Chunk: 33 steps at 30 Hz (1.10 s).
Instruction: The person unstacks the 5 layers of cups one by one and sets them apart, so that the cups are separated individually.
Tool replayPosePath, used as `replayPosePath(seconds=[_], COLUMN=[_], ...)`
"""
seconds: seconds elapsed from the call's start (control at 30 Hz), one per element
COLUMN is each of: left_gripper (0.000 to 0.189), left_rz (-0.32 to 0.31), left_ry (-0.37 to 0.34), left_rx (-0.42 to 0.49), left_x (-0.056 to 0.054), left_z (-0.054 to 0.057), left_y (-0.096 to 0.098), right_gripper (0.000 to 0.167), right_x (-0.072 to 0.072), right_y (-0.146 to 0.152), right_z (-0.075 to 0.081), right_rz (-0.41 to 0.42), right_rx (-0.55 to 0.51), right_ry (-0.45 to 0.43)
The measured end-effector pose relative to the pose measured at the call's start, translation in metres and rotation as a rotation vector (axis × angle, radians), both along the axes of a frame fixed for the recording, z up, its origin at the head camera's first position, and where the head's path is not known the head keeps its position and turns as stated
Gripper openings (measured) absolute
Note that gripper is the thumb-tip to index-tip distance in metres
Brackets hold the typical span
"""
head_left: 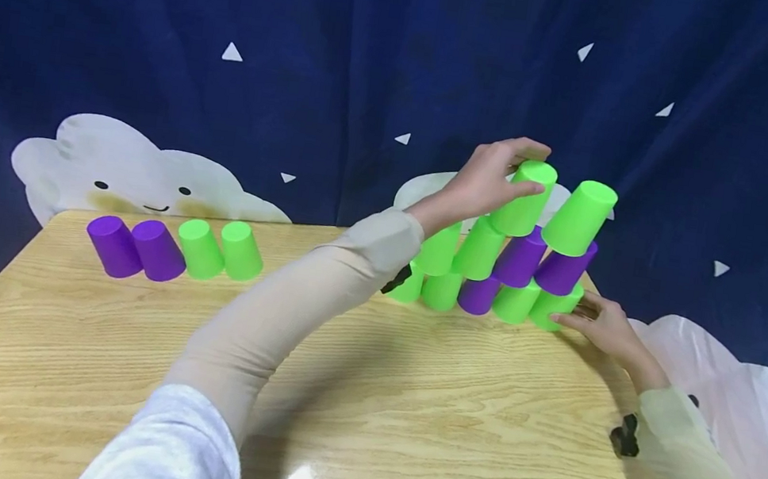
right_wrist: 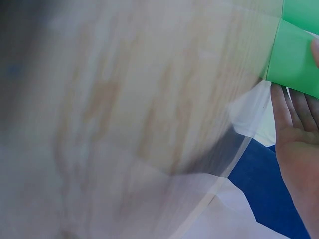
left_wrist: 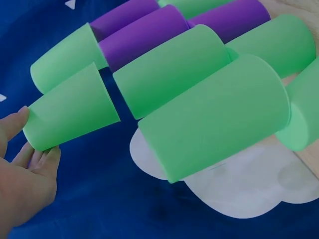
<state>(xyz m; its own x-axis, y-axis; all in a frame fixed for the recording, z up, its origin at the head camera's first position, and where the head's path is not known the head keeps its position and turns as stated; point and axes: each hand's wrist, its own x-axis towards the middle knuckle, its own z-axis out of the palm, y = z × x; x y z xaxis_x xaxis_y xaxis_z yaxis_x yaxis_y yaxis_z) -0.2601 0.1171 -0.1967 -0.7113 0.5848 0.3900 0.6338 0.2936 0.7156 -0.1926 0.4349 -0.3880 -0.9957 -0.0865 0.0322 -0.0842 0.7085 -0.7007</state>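
My left hand (head_left: 488, 176) holds an upside-down green cup (head_left: 523, 209) by its base end, thumb on one side and fingers on the other. Its rim is close over the second row of a cup stack, left of another green cup (head_left: 578, 223) on the third level. Below them, the second row has two green cups and two purple cups (head_left: 521, 260). At the stack's foot, my right hand (head_left: 606, 331) grips the rightmost green cup (right_wrist: 294, 62) of the bottom row, thumb in front and fingers on the far side.
Two purple cups (head_left: 114, 246) and two green cups (head_left: 201, 251) stand upside down at the table's left. Behind the wooden table (head_left: 406, 410) hangs a dark blue curtain (head_left: 347, 67) with white triangles and clouds. The table's right edge runs close to my right arm.
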Motion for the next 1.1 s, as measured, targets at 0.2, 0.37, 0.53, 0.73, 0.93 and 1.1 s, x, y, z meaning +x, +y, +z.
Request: replayPosePath(seconds=[0.2,0.37,0.53,0.73,0.93,1.1], left_gripper=[0.05,0.049,0.048,0.047,0.048,0.048], left_rz=[-0.023,-0.031,-0.012,0.079,0.181,0.246], left_ry=[-0.009,-0.019,0.049,0.069,0.038,-0.008], left_rx=[0.088,0.195,0.235,0.24,0.205,0.118], left_x=[0.007,0.011,0.013,0.014,0.013,0.009], left_z=[0.008,0.011,0.006,-0.006,-0.024,-0.048], left_y=[-0.015,-0.038,-0.074,-0.126,-0.173,-0.206], right_gripper=[0.069,0.07,0.071,0.071,0.07,0.068], right_x=[0.001,-0.001,-0.002,-0.003,0.0,0.001], right_y=[0.002,0.001,-0.001,0.001,0.003,0.004], right_z=[0.0,0.001,0.001,-0.001,0.001,0.001], right_rz=[-0.009,-0.01,-0.009,-0.023,-0.027,-0.025], right_rx=[-0.006,-0.002,-0.007,-0.001,-0.002,0.008], right_ry=[-0.021,-0.029,-0.033,-0.028,-0.024,-0.023])
